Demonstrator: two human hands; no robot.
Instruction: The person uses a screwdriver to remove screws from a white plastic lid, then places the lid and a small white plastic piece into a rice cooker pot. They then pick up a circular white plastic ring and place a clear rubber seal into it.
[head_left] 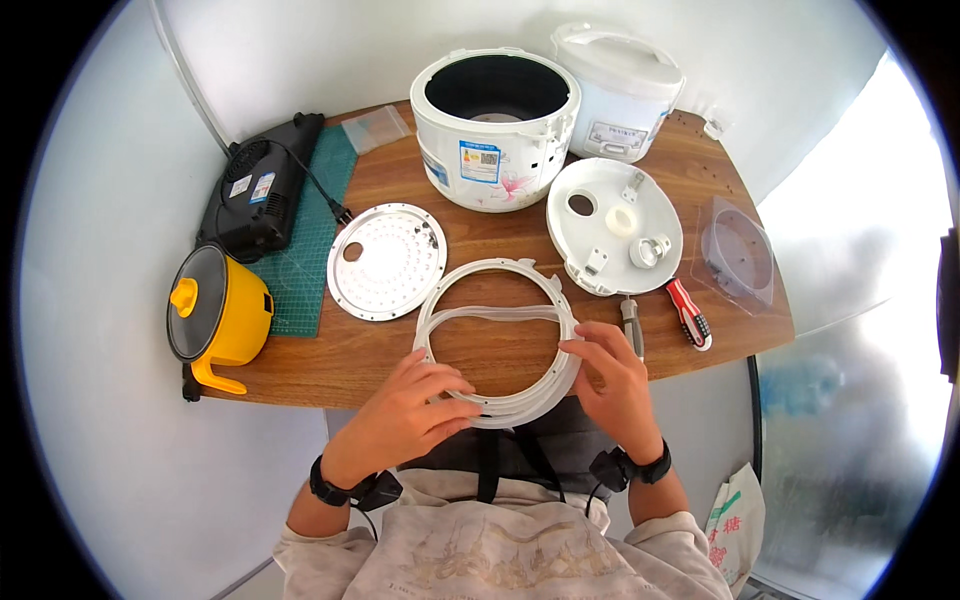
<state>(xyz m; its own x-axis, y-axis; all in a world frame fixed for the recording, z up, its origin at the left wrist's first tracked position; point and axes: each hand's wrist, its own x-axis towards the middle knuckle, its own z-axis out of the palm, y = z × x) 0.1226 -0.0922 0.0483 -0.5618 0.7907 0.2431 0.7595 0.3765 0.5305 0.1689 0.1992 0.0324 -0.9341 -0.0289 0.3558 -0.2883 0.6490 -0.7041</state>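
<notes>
At the table's front edge lies a white plastic ring (472,268) with small tabs on its rim. A translucent rubber gasket (492,313) lies loosely along it, sagging across the opening at the far side and bunched against the near rim. My left hand (410,405) holds the near-left part of the ring and gasket, fingers bent over them. On the right, my right hand (612,378) pinches the ring's side with the gasket. The fingers partly hide where the gasket meets the ring.
A perforated metal disc (395,285), a white lid shell (612,262), two screwdrivers (690,315) (632,325), and a clear plastic package (738,255) surround the ring. Behind stand a rice cooker body (450,170) and another cooker (615,115). Left are a yellow pot (240,315), black appliance (265,185) and green mat (300,290).
</notes>
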